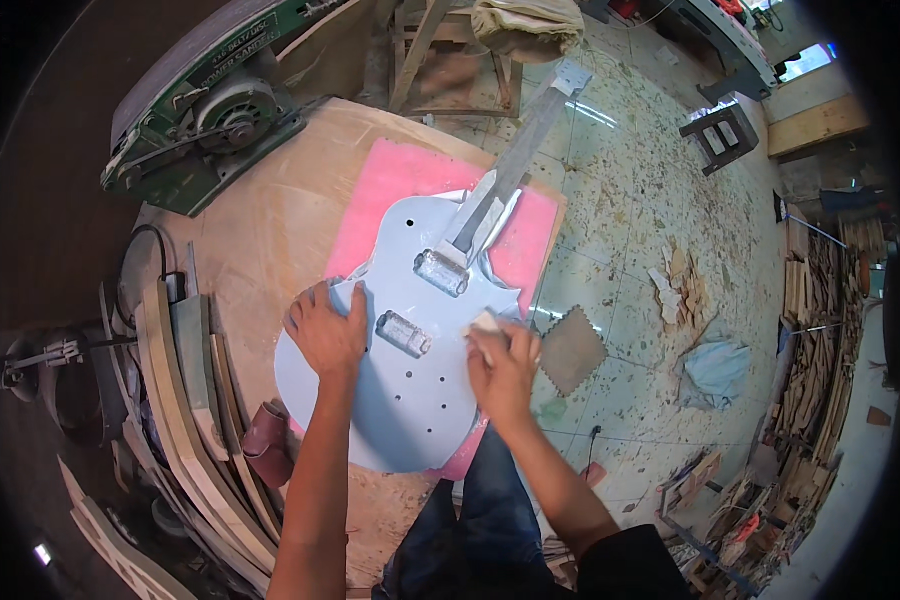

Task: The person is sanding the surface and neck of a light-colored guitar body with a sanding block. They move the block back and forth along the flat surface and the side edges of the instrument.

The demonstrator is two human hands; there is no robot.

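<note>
A pale grey-white electric guitar body point(390, 390) lies face up, with two pickup cavities and several small holes in it. Its bare neck point(515, 160) points away to the far right. My left hand point(325, 330) rests flat on the left side of the body, fingers spread and holding nothing. At the right edge, my right hand point(506, 368) pinches a small pale piece of folded sandpaper point(484, 326) against the body; the fingers partly cover it. Pink foam sheet point(390, 180) lies beneath the guitar.
The wooden worktable point(220, 260) carries a green belt sander point(220, 110) at the far left. Curved wood strips point(185, 400) and a dark red roll point(268, 445) lie at the left. On the dusty tiled floor are a brown mat point(573, 350), a pale blue bag point(717, 372) and stacked wood offcuts point(805, 370).
</note>
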